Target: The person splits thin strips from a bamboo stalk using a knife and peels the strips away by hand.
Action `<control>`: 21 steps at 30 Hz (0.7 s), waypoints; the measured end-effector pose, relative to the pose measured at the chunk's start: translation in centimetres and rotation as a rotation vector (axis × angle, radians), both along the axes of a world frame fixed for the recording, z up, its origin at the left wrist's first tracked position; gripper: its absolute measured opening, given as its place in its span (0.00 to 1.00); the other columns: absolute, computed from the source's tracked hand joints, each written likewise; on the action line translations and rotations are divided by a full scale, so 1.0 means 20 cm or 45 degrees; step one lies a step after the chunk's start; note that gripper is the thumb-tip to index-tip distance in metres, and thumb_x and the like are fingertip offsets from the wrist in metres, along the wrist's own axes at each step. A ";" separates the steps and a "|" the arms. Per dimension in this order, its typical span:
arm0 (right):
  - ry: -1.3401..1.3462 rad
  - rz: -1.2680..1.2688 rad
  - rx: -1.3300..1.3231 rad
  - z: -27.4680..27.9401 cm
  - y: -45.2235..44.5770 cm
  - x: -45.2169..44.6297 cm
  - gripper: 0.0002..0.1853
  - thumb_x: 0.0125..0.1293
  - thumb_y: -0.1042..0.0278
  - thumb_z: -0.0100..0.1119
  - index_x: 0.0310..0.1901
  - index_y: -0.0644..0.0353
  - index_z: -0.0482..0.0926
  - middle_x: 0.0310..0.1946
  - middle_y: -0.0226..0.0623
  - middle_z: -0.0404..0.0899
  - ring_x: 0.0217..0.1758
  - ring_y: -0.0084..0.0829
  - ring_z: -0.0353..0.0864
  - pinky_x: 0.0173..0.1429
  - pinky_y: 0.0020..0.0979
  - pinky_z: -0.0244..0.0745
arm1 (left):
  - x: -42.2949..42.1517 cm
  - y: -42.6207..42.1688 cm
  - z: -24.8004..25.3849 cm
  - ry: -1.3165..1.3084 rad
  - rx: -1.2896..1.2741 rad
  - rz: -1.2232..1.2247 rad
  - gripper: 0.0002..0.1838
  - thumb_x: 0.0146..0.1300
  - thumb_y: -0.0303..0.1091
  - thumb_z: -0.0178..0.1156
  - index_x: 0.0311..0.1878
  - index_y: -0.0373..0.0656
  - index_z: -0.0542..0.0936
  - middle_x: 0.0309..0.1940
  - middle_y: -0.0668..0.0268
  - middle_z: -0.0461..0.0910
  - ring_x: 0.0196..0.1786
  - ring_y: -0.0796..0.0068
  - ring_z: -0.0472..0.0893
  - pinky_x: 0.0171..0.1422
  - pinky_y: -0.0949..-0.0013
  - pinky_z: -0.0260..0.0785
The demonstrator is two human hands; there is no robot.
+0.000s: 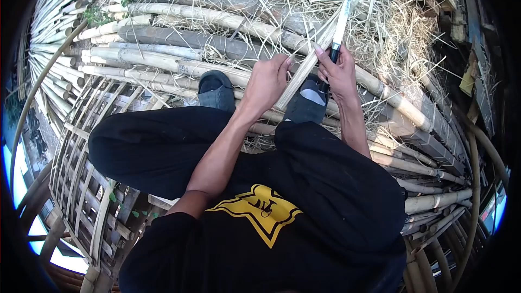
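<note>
My right hand [340, 70] is closed round the black handle of a knife [343, 20], whose long pale blade points up and away. Beside the blade runs a bamboo strip [302, 77], slanting from between my feet toward the top right; my right thumb rests near it. My left hand [267, 82] is closed just left of the strip, thumb and forefinger pinched together near a thin sliver. What lies inside its curled fingers is hidden.
Bamboo poles [198, 15] lie across the ground beyond my feet, with shavings [401, 38] scattered over them. A slatted bamboo frame [81, 168] is at the left. My sandals [215, 91] are close below the hands.
</note>
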State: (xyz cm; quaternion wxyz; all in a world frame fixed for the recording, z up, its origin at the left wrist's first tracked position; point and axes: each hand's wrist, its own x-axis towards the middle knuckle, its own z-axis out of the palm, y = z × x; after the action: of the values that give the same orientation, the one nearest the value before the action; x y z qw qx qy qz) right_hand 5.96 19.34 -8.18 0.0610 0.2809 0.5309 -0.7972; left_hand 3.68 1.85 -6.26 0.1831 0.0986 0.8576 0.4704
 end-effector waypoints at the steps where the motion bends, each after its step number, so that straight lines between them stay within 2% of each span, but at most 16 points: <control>1: 0.016 0.006 0.005 0.01 0.00 0.00 0.10 0.65 0.72 0.64 0.38 0.61 0.70 0.24 0.24 0.70 0.15 0.12 0.61 0.18 0.19 0.58 | -0.01 0.00 0.01 0.000 0.001 -0.003 0.11 0.71 0.30 0.51 0.35 0.32 0.76 0.14 0.52 0.70 0.15 0.65 0.72 0.25 0.63 0.63; 7: 0.027 0.031 0.023 0.05 0.02 0.01 0.09 0.65 0.74 0.63 0.40 0.61 0.70 0.23 0.23 0.67 0.15 0.12 0.61 0.18 0.19 0.58 | -0.07 -0.07 0.01 0.031 0.050 -0.002 0.11 0.71 0.29 0.51 0.37 0.33 0.78 0.13 0.59 0.71 0.16 0.74 0.76 0.19 0.67 0.64; 9: 0.026 0.036 0.038 0.06 0.03 0.02 0.09 0.65 0.74 0.63 0.40 0.61 0.70 0.23 0.23 0.67 0.15 0.12 0.61 0.17 0.19 0.58 | -0.10 -0.09 0.04 0.047 -0.065 -0.019 0.11 0.71 0.30 0.51 0.37 0.33 0.79 0.14 0.63 0.71 0.16 0.79 0.76 0.17 0.70 0.65; 14: 0.114 0.085 0.048 0.08 0.04 0.03 0.10 0.65 0.73 0.63 0.39 0.61 0.69 0.20 0.24 0.66 0.15 0.13 0.62 0.17 0.20 0.58 | -0.19 -0.17 0.11 -0.062 -0.079 -0.003 0.14 0.72 0.33 0.51 0.36 0.33 0.79 0.14 0.63 0.71 0.14 0.79 0.73 0.18 0.70 0.66; 17: 0.093 0.099 0.012 0.09 0.07 0.00 0.10 0.65 0.74 0.62 0.39 0.61 0.68 0.20 0.23 0.66 0.15 0.13 0.62 0.16 0.20 0.58 | -0.12 -0.11 0.16 0.027 -0.098 -0.084 0.14 0.72 0.34 0.52 0.36 0.33 0.79 0.16 0.62 0.73 0.14 0.79 0.73 0.19 0.71 0.67; 18: 0.097 0.097 0.013 0.09 0.06 -0.01 0.10 0.65 0.74 0.62 0.39 0.61 0.68 0.20 0.23 0.66 0.15 0.13 0.62 0.16 0.20 0.58 | -0.07 -0.07 0.16 -0.083 0.004 -0.081 0.13 0.72 0.33 0.52 0.37 0.33 0.78 0.18 0.61 0.75 0.14 0.78 0.73 0.20 0.71 0.68; 21: 0.124 0.054 0.065 0.09 0.06 -0.03 0.10 0.65 0.74 0.62 0.39 0.60 0.68 0.20 0.23 0.66 0.14 0.12 0.62 0.16 0.20 0.57 | -0.03 -0.04 0.14 -0.611 0.296 -0.099 0.17 0.74 0.39 0.50 0.43 0.32 0.77 0.30 0.62 0.80 0.26 0.75 0.80 0.32 0.70 0.75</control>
State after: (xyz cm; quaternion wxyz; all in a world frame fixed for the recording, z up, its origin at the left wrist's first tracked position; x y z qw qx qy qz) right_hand 5.27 20.59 -6.34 0.0447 0.2319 0.5592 -0.7947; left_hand 3.08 1.06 -3.49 0.3865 0.0373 0.7255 0.5682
